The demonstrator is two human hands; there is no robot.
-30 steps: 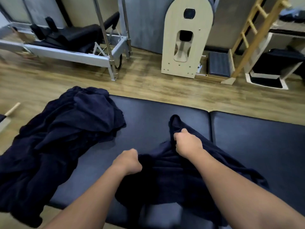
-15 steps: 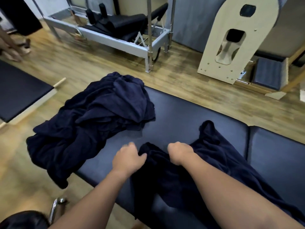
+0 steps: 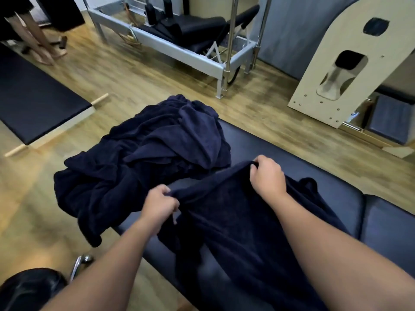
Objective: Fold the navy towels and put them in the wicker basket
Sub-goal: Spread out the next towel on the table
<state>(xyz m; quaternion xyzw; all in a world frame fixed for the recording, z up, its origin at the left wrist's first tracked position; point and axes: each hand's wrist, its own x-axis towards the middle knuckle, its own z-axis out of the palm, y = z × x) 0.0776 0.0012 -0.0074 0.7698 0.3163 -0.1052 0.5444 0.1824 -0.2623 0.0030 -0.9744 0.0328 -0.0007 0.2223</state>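
Two hands are holding one navy towel [image 3: 235,221] in the lower middle of the frame. The left hand [image 3: 160,204] is pinching the towel's near corner, with the fingers curled around the cloth. The right hand [image 3: 267,173] is gripping the far corner of the same edge, also with curled fingers. Half a second ago both hands were lying low and close together on the bunched towel; now they are standing further apart, and the edge between them is stretching into a nearly straight line. The right hand is now sitting higher in the frame than before. The rest of the towel is hanging from this edge toward the bottom of the frame, under both forearms, and it is covering part of the dark padded bench [image 3: 258,142].

Just beyond the left hand, a pile of navy towels [image 3: 143,158] is lying crumpled on the left end of the bench, and one part is hanging over the bench edge toward the wooden floor [image 3: 134,81]. The pile is looking the same as earlier, though the view is now turning more to the left.

At the left of the frame a dark mat [image 3: 33,104] is lying on the floor. Further away, in the upper middle, a metal frame machine [image 3: 190,52] is standing, and a pale wooden panel [image 3: 350,63] is standing at the upper right. In the upper left corner the legs of another person [image 3: 33,37] are showing.
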